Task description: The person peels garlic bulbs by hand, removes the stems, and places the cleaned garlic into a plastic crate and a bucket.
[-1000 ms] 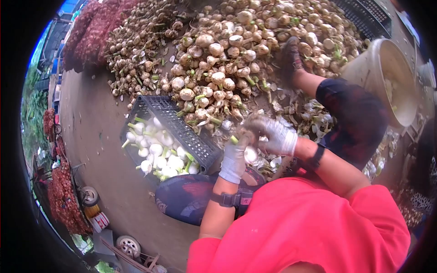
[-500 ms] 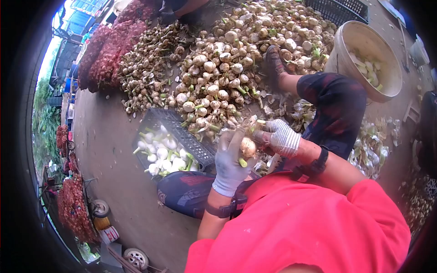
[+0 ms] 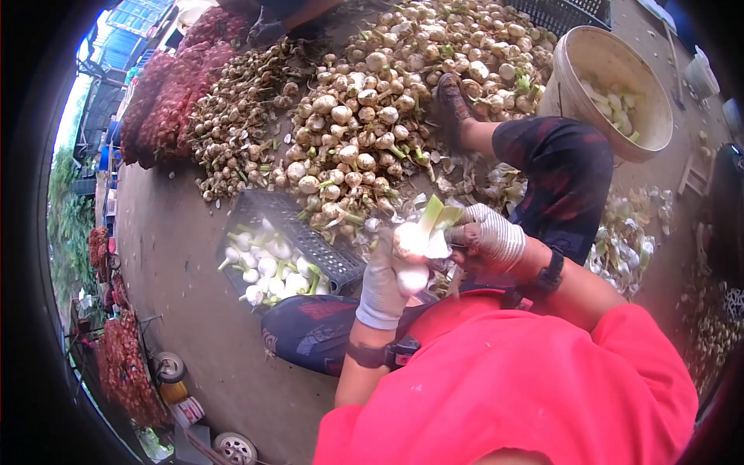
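Note:
My left hand [image 3: 381, 285], in a pale work glove, is closed around garlic. A brownish bulb [image 3: 408, 239] shows at its fingertips, with a smooth white bulb part [image 3: 411, 277] just below. From the brownish bulb a split green stalk [image 3: 435, 217] points up. My right hand [image 3: 496, 239], in a ribbed white glove with dirty fingertips, pinches at the loose peel [image 3: 439, 245] beside the bulb. Left of my hands, a black crate [image 3: 325, 257] lies tilted, with clean white garlic bulbs [image 3: 271, 267] in and before it.
A large heap of unpeeled garlic [image 3: 364, 147] spreads ahead. A white bucket [image 3: 570, 93] holding trimmed garlic stands at the right. Peeled skins [image 3: 620, 248] litter the ground by my knee. Red net sacks [image 3: 174, 101] sit far left, near another person's gloved hand [image 3: 267, 32].
The garlic has turned in my left hand: its green stalk, low before, now points up. White flesh and a peeled flap now show. My right hand stays beside it.

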Tool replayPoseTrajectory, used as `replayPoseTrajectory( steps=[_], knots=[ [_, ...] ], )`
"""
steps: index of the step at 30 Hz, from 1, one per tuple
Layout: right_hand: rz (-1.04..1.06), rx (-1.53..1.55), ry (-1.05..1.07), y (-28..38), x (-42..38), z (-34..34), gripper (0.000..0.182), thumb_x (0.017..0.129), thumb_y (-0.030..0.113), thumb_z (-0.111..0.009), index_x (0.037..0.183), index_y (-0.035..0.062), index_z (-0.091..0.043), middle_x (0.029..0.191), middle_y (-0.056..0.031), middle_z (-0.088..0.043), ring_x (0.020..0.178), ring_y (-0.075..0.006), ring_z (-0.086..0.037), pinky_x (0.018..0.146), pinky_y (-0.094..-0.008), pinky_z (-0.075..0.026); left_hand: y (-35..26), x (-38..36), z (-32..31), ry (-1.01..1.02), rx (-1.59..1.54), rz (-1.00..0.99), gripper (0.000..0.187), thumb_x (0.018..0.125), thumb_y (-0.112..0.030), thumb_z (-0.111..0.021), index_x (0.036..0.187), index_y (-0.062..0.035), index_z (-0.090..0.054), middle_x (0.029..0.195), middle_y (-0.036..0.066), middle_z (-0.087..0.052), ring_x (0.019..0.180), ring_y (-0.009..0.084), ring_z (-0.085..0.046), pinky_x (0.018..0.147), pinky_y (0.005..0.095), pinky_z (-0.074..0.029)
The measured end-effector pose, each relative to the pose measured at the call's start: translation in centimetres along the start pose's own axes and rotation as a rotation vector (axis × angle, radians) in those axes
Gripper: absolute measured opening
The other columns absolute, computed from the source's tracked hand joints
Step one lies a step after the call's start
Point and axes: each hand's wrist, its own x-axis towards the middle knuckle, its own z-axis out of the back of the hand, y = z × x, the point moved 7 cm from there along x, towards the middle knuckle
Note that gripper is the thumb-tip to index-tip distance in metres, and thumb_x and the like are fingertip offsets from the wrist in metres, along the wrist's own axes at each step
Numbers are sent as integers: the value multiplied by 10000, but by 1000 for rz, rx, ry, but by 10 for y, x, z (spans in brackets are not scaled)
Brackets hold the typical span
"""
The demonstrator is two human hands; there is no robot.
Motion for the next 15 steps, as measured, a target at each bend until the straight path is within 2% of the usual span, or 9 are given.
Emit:
replayPoseTrajectory(
  steps=[1,2,4,6,8,10,12,14,15],
  knots=[
    [-42,-19,-57,0,-2,4,173,837,161,-514,845,36,-633,604,-25,-563,475,-87,-495,427,-241,-390,-26,-12,-11,-22,636,-335,452,937,-386,-491,1157,9,-506,879,77,-605,747,146,-617,582,258,-523],
    [227,-436,-95,16,2,1,158,810,115,-507,866,43,-636,614,-36,-571,490,-114,-521,461,-281,-432,-38,-13,-15,-83,691,-511,370,930,-268,-510,1160,21,-505,877,65,-593,750,133,-596,636,236,-500],
    [234,-645,-69,12,-1,-7,171,792,81,-499,884,51,-641,618,-40,-577,521,-124,-537,503,-295,-458,-33,-18,-21,-60,512,-411,275,870,-139,-555,1113,-10,-558,875,60,-581,757,129,-569,683,235,-472],
    [173,-588,40,15,-1,-12,180,806,80,-484,883,52,-645,623,-41,-579,546,-120,-548,521,-288,-461,-39,-15,-35,94,1190,-751,231,814,-67,-554,1022,25,-593,940,74,-559,814,144,-542,764,246,-440],
    [-81,-187,18,1,0,-2,177,811,87,-480,873,31,-637,627,-44,-579,570,-125,-557,544,-289,-467,-31,-1,-31,113,1100,-642,182,797,-13,-516,947,4,-618,909,56,-561,806,127,-539,733,238,-431],
    [-25,-186,7,4,0,-1,172,820,97,-485,852,20,-635,633,-36,-581,568,-109,-549,519,-270,-449,-24,10,-31,52,996,-547,149,763,-26,-592,903,-19,-641,856,72,-572,799,148,-553,704,271,-453],
    [272,-780,-94,18,-2,-2,175,832,111,-485,842,20,-634,643,-29,-588,572,-96,-545,498,-241,-426,-25,8,-40,53,1074,-667,101,791,-23,-577,862,-10,-647,818,62,-573,756,123,-552,674,252,-450],
    [176,-474,-68,19,-9,2,146,814,107,-512,825,21,-629,601,-35,-572,507,-96,-520,471,-243,-403,-27,2,-39,-5,1030,-595,191,802,4,-521,960,6,-628,857,31,-602,725,97,-570,644,218,-456],
    [65,-57,-70,20,-14,10,141,805,116,-528,818,10,-621,574,-37,-556,469,-102,-500,444,-242,-388,-30,2,-29,-32,877,-546,192,815,-1,-531,980,15,-627,873,36,-623,697,97,-588,628,209,-469]
  ],
)
